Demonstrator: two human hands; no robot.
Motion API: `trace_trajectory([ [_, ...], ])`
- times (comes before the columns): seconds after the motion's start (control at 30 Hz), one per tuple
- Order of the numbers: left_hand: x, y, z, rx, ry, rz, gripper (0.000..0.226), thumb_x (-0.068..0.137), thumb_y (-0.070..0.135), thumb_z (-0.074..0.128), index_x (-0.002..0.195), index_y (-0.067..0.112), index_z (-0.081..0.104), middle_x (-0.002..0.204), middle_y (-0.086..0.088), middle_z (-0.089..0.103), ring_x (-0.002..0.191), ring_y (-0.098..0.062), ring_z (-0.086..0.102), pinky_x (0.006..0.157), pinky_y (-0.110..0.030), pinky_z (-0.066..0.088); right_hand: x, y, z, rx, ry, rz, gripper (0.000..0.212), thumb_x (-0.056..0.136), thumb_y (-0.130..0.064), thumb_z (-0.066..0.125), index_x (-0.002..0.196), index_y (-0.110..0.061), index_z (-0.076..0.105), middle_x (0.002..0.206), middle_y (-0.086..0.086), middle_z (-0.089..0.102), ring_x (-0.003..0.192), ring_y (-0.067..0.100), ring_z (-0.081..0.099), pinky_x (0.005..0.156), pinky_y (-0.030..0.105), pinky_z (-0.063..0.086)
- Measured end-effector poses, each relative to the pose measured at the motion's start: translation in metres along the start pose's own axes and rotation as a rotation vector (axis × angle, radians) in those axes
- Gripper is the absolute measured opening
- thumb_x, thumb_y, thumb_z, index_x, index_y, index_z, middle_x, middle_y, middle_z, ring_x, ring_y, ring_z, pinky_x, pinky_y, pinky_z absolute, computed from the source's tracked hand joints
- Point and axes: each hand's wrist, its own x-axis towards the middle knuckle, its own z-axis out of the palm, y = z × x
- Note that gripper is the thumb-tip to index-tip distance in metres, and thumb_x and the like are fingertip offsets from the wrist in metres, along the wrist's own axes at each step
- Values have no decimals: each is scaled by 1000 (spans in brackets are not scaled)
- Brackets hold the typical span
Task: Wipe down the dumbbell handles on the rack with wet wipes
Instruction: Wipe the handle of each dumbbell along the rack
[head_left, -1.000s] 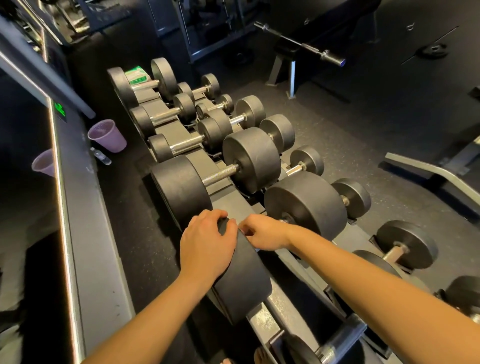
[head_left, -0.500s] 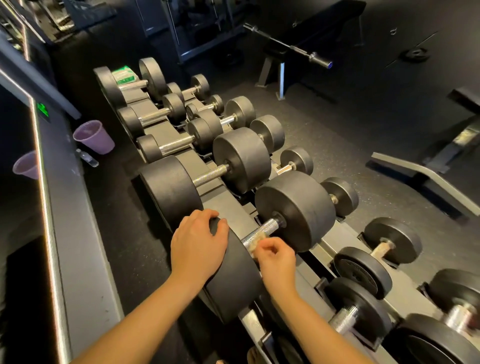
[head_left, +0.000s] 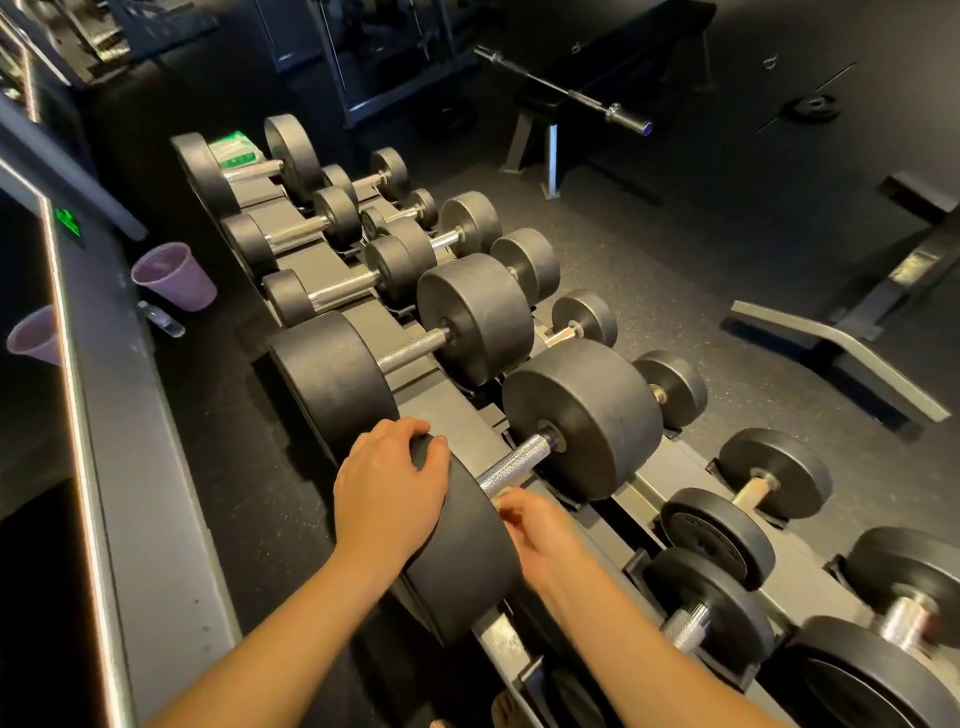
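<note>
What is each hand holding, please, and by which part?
Left hand grips the near dumbbell head at its top edge; right hand pinches a wipe against the handle.

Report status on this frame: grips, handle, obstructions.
Left grip holds near dumbbell head. Right grip pinches wet wipe at knurled handle, near end. Nothing blocking the handle.

Nothing readable here tbh. Wipes pack (head_left: 235, 154) had green print, way too small and blurry. Lit sign (head_left: 68, 223) on left was just green glow. Dumbbell end plate (head_left: 714, 538) had raised lettering, too faint to make out.
</note>
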Motion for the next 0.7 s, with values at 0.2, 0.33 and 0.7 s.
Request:
trace_trajectory([
  [0.2, 0, 0, 1, -13, 4, -2, 39, 98, 49, 50, 126, 28, 67, 118, 11, 66, 109, -11, 58, 93, -38, 51, 22, -38, 7, 389, 119, -110, 30, 85, 17, 35, 94, 5, 62, 93, 19, 63, 84, 30, 65, 81, 42, 58],
  [0.33, -1, 2, -1, -25, 0, -8, 42, 96, 51, 47, 126, 27, 67, 117, 10, 66, 109, -12, 58, 95, -41, 52, 15, -32, 15, 486, 70, -132, 26, 100, -1, 42, 111, 4, 65, 107, 19, 71, 101, 32, 69, 81, 42, 56],
  [0.7, -1, 2, -1, 5, -2, 8, 38, 99, 46, 51, 127, 26, 67, 117, 9, 66, 107, -11, 58, 90, -35, 49, -17, -18, 11, -561, 427, -786, 15, 94, -20, 72, 109, -20, 72, 103, -3, 68, 92, 9, 65, 83, 28, 57],
])
